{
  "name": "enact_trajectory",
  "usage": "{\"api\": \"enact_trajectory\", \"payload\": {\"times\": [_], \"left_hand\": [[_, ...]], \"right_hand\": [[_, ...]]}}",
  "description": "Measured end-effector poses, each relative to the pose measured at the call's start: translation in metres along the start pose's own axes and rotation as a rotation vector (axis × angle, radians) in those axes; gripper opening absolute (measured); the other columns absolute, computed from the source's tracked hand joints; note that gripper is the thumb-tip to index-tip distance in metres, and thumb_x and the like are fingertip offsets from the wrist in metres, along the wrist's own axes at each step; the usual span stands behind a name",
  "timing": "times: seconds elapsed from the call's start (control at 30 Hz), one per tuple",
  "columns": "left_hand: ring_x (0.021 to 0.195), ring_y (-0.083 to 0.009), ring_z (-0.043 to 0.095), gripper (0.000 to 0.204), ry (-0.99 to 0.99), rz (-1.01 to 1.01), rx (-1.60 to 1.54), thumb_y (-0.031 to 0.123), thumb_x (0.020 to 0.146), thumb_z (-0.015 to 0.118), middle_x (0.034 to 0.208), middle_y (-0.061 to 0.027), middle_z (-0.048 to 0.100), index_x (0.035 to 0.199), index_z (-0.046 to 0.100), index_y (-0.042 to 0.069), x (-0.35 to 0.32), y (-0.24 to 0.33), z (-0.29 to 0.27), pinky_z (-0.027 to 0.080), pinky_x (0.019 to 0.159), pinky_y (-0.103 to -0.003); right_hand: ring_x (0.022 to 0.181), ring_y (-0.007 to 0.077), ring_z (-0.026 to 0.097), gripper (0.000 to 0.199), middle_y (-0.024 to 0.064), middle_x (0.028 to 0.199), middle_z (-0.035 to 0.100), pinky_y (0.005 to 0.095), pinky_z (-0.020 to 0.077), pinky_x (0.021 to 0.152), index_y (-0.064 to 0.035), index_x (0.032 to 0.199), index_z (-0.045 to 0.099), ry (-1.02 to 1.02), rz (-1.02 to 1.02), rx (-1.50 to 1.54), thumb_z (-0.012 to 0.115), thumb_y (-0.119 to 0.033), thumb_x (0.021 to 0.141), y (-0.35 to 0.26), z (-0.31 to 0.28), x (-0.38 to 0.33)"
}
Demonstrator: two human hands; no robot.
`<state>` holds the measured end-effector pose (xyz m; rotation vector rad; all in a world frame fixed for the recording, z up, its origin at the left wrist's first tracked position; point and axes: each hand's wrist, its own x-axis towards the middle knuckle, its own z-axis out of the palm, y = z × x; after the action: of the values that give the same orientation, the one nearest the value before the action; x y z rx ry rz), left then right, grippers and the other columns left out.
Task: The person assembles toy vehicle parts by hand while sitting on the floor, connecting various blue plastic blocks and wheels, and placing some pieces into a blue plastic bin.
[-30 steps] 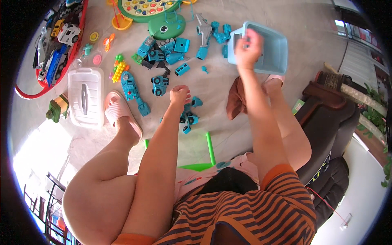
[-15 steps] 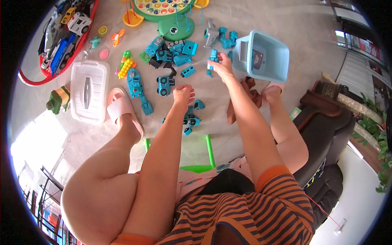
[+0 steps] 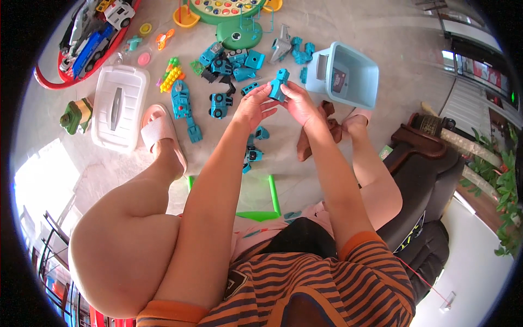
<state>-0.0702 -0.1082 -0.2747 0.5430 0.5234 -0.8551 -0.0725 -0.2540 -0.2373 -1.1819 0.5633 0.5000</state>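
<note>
A teal robot-like toy piece [image 3: 279, 84] is up off the floor between my two hands. My right hand [image 3: 300, 107] grips its right side, thumb on top. From the left, my left hand [image 3: 251, 109] pinches its edge with the thumb, the other fingers curled loosely below. Beyond and left of my hands, several teal toy vehicle parts [image 3: 233, 61] lie in a heap. A small teal truck [image 3: 220, 104] stands nearer, and more teal pieces [image 3: 252, 155] sit just below my left wrist, partly hidden by it.
A light blue bin [image 3: 355, 76] stands to the right, brown cloth [image 3: 315, 136] in front. Leftward are a white lid [image 3: 117, 109], a long teal toy [image 3: 182, 103] and a red-rimmed tray [image 3: 54, 85] of toy vehicles. A green fishing game [image 3: 238, 34] lies far ahead.
My right hand has brought the teal piece leftward and nearer, away from the bin. My left hand has moved up and right to meet it, and its fingers now touch the piece.
</note>
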Motion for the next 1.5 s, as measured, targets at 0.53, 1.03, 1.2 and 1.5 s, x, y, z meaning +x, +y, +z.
{"api": "enact_trajectory", "payload": {"times": [0.53, 1.03, 1.2, 1.5], "left_hand": [[0.08, -0.0206, 0.059, 0.031, 0.11, -0.169, 0.153, 0.03, 0.082, 0.057, 0.087, -0.0126, 0.059, 0.098, 0.05, 0.004, -0.001, 0.001, -0.011, 0.05, 0.068, -0.031], [0.065, -0.0151, 0.057, 0.01, 0.532, -0.068, 0.282, 0.004, 0.071, 0.06, 0.077, -0.0046, 0.058, 0.081, 0.056, 0.005, 0.002, -0.017, -0.045, 0.047, 0.054, -0.027], [0.064, -0.0156, 0.056, 0.009, 0.55, -0.074, 0.294, 0.004, 0.071, 0.06, 0.076, -0.0047, 0.058, 0.078, 0.054, 0.005, 0.002, -0.023, -0.046, 0.046, 0.053, -0.027], [0.072, -0.0159, 0.057, 0.019, 0.51, -0.126, 0.243, 0.018, 0.078, 0.059, 0.085, -0.0053, 0.059, 0.092, 0.052, 0.007, 0.002, -0.027, -0.048, 0.047, 0.061, -0.028]], "right_hand": [[0.072, 0.0129, 0.054, 0.034, 0.0015, 0.081, 0.059, 0.0297, 0.042, 0.069, -0.0133, 0.089, 0.056, 0.32, 0.285, 0.048, 0.063, -0.042, 0.072, 0.023, -0.002, 0.003], [0.071, 0.0225, 0.059, 0.039, 0.01, 0.082, 0.063, 0.0317, 0.0459, 0.064, -0.0042, 0.102, 0.055, 0.069, -0.006, -1.392, 0.066, -0.026, 0.071, 0.078, -0.073, 0.026], [0.079, 0.0242, 0.061, 0.048, 0.0132, 0.087, 0.063, 0.0326, 0.0468, 0.072, -0.0056, 0.105, 0.056, 0.352, -0.192, -1.272, 0.066, -0.037, 0.069, 0.048, -0.05, 0.059], [0.114, 0.0373, 0.036, 0.071, 0.0214, 0.133, 0.021, 0.0396, 0.0349, 0.093, -0.0085, 0.125, 0.031, 0.822, -0.198, -1.501, 0.068, -0.029, 0.067, -0.014, -0.067, 0.119]]}}
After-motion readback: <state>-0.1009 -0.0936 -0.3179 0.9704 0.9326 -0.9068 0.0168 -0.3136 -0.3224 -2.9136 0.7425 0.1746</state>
